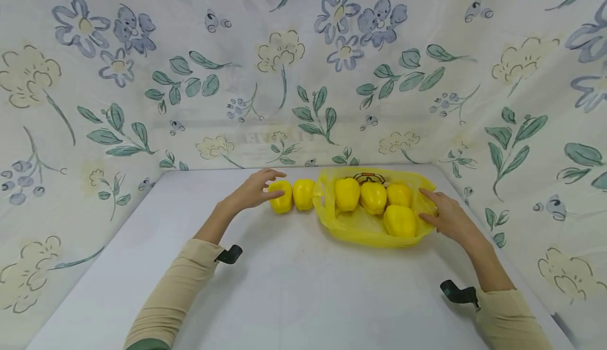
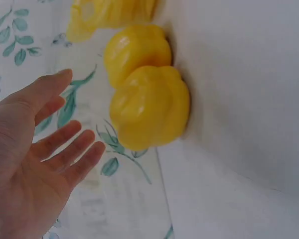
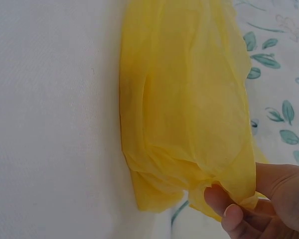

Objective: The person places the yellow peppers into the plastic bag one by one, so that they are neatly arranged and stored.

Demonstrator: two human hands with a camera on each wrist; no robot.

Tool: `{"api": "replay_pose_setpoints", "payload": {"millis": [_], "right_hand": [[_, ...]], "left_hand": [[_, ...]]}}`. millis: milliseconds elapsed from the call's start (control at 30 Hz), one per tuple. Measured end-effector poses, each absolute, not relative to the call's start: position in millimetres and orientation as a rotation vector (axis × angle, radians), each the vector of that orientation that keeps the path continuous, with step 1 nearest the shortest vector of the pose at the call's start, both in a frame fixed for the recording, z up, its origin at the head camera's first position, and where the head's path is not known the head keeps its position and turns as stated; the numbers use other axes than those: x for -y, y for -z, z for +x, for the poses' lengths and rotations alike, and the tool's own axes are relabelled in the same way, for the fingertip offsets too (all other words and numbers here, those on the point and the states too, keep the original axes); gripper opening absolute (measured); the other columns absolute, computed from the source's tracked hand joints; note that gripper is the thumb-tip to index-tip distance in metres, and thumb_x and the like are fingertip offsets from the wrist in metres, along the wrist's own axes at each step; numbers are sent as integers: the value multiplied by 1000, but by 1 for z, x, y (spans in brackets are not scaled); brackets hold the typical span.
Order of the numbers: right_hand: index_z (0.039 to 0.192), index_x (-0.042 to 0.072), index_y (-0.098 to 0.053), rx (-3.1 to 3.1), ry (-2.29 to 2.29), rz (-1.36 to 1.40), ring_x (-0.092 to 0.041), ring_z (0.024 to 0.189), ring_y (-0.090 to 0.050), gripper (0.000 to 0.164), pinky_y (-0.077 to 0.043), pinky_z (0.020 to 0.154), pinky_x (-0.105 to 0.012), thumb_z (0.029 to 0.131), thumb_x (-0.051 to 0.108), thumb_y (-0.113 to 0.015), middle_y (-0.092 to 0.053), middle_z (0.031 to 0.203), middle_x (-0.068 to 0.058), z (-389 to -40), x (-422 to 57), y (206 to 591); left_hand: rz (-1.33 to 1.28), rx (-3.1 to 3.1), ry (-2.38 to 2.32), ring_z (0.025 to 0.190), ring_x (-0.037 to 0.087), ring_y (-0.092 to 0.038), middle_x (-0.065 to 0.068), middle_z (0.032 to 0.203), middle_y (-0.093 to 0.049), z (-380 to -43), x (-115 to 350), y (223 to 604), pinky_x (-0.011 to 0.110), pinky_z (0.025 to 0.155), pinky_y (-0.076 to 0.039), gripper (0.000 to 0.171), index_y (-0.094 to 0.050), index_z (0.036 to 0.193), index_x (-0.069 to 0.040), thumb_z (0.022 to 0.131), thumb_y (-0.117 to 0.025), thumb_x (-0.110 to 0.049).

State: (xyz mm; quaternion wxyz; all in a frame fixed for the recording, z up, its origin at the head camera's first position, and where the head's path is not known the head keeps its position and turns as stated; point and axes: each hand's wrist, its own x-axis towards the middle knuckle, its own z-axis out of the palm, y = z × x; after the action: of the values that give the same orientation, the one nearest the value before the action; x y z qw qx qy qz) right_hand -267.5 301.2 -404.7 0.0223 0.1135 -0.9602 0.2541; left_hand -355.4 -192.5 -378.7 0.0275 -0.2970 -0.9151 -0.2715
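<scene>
Two yellow bell peppers stand side by side on the table, the outer pepper (image 1: 282,201) at the left and the inner pepper (image 1: 303,195) close to the bag. My left hand (image 1: 253,189) is beside the outer one; in the left wrist view its fingers (image 2: 65,142) are spread and relaxed, apart from the pepper. A yellow plastic bag (image 1: 360,236) lies spread with its mouth up, several bell peppers (image 1: 373,198) inside it. At the bag's right edge, my right hand (image 1: 448,214) pinches the thin plastic between thumb and fingers, as the right wrist view shows.
A white table (image 1: 284,287) carries everything. Behind it and along both sides hangs a floral-patterned curtain (image 1: 284,113). Dark wrist devices stick out near the left sleeve (image 1: 189,271) and the right sleeve (image 1: 512,313).
</scene>
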Motion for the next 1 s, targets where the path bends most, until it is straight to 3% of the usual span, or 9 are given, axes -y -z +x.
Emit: {"api": "replay_pose_setpoints", "payload": {"millis": [167,433,1000], "right_hand": [[149,-2,-32,2970,-797,356,-16,59,-56,66,-54,52,-24,94,14,-64,-40,135,-40,-268,-302,405],[149,-2,-31,2979,-807,354,-16,60,-56,67,-54,52,-25,94,14,-64,-38,136,-41,-269,-302,408],[150,-1,-31,2972,-808,363,-16,61,-56,67,-55,52,-24,94,14,-64,-40,134,-40,-270,-305,409]], "left_hand": [[-841,2870,891,131,42,-46,19,145,-44,-365,207,396,51,99,-52,64,-50,141,-12,86,-77,-30],[-772,2966,916,129,36,-46,22,147,-39,-376,210,418,50,100,-51,89,-38,150,-18,77,-83,-40],[-782,2969,963,126,32,-48,17,141,-44,-375,206,430,44,97,-53,91,-33,152,-19,78,-84,-29]]}}
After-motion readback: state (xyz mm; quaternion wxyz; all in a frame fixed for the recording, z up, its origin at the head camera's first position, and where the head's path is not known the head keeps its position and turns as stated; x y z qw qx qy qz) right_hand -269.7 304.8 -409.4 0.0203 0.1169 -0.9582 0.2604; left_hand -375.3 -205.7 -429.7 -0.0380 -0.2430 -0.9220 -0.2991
